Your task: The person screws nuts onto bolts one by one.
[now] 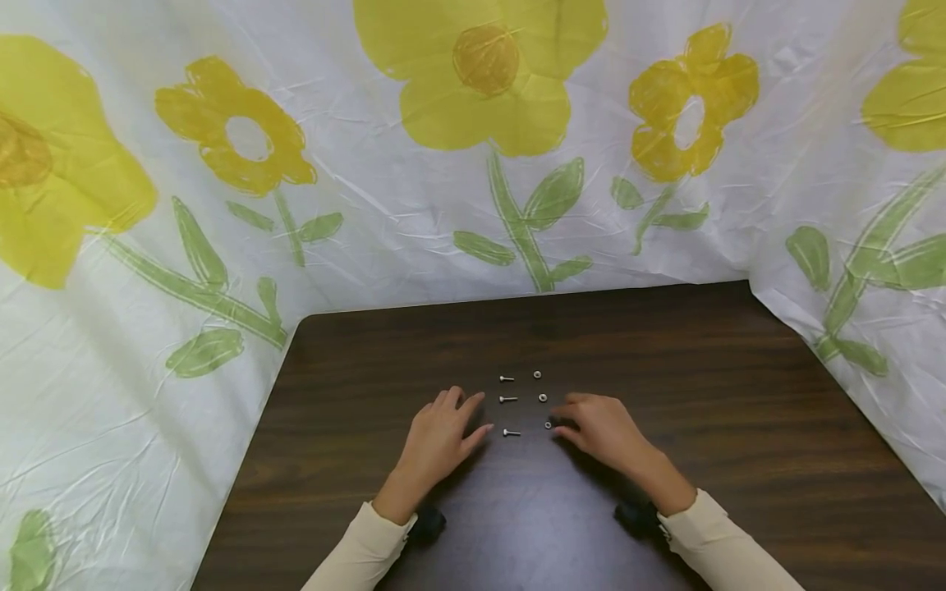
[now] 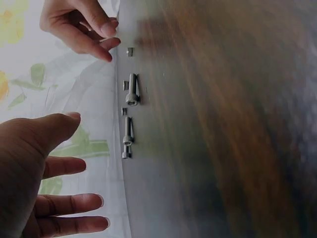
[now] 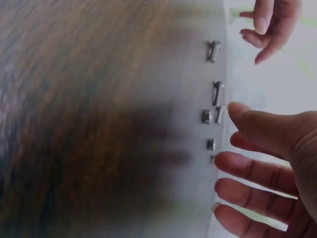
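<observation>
Three silver socket-head bolts lie in a column on the dark table: the far bolt (image 1: 506,378), the middle bolt (image 1: 508,399) and the near bolt (image 1: 512,432). To their right sit three nuts, the far nut (image 1: 537,374), the middle nut (image 1: 543,398) and the near nut (image 1: 548,425). My left hand (image 1: 441,435) hovers left of the bolts, fingers spread, with nothing in it. On the other side, my right hand (image 1: 602,427) has its thumb and index finger apart, fingertips right beside the near nut. No bolt or nut is held.
The dark wood-grain table (image 1: 355,369) carries the hardware near its middle. A white cloth (image 1: 384,238) printed with yellow flowers hangs along its back and sides. Dark wrist devices (image 1: 427,525) show under both cream sleeves (image 1: 362,546).
</observation>
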{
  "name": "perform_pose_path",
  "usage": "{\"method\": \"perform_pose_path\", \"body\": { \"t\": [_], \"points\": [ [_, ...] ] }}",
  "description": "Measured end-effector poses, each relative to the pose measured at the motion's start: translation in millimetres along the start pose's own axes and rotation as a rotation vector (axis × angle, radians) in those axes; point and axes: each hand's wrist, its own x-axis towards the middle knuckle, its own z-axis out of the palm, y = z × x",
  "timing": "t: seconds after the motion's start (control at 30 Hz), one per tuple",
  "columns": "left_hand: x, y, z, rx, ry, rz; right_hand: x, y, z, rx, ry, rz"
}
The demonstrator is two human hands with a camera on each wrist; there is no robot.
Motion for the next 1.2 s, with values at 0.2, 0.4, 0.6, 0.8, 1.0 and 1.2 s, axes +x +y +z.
{"method": "perform_pose_path", "body": {
  "t": [0.2,0.4,0.6,0.8,1.0,1.2],
  "points": [
    [0.8,3.8,1.9,0.009,0.01,0.03,2.3,-0.8,6.4,0.013,-0.019,0.016],
    [0.8,7.4,4.1,0.015,-0.004,0.025,4.7,-1.9,11.5,0.001,-0.042,0.037],
    [2.7,9.9,7.9,-0.002,-0.023,0.028,7.5,-2.3,12.6,0.003,-0.026,0.027],
    [4.8,12.3,11.1,-0.017,-0.02,0.031,9.7,-5.0,11.3,-0.001,-0.022,0.019],
    [6.9,15.2,13.0,-0.022,-0.026,0.039,11.1,-6.1,12.3,-0.015,-0.041,0.002],
    [9.3,16.8,16.5,-0.016,-0.053,0.036,13.4,-6.4,12.1,-0.032,-0.047,-0.025]
  ]
}}
